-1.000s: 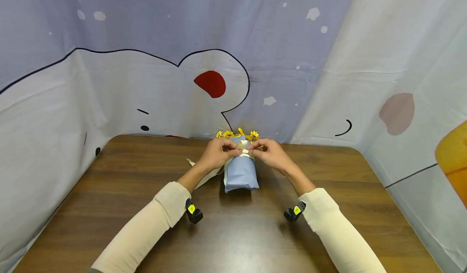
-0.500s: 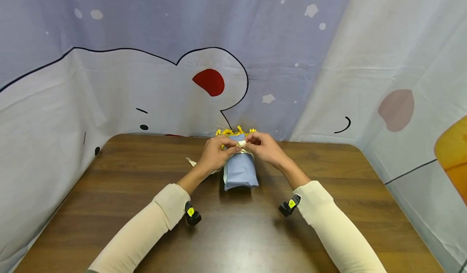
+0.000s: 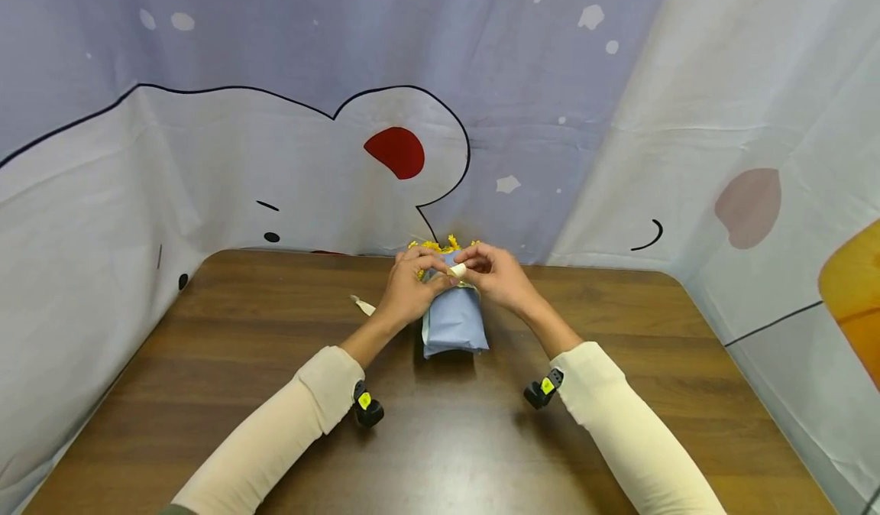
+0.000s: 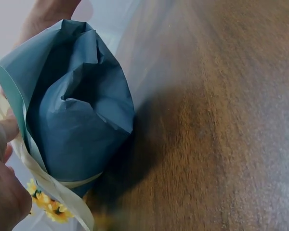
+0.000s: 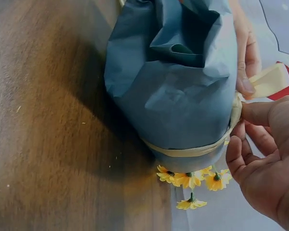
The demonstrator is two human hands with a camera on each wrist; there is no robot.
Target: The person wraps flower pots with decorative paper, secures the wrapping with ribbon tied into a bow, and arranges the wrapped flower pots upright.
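A bouquet wrapped in blue paper [image 3: 454, 322] lies on the table, its yellow flowers [image 5: 188, 180] pointing away from me. Cream ribbon [image 5: 188, 152] runs around the wrap near the flower end. At the top of the bouquet my left hand [image 3: 409, 289] pinches a ribbon loop [image 3: 457, 270] between thumb and fingers. From the other side my right hand [image 3: 505, 280] pinches the ribbon close to the knot, thumb and index finger meeting there. A loose ribbon tail [image 3: 363, 306] extends left, partly hidden behind the left wrist. The fingers cover much of the knot.
The brown wooden table [image 3: 275, 362] ends at a patterned cloth backdrop [image 3: 302, 163] just behind the flowers. Black wrist cameras [image 3: 369, 410] sit at both cream sleeves [image 3: 632, 423].
My right hand has moved left and slightly away, closer to the left hand. The ribbon loop between them looks shorter and flatter. The left hand's fingers have shifted a little upward.
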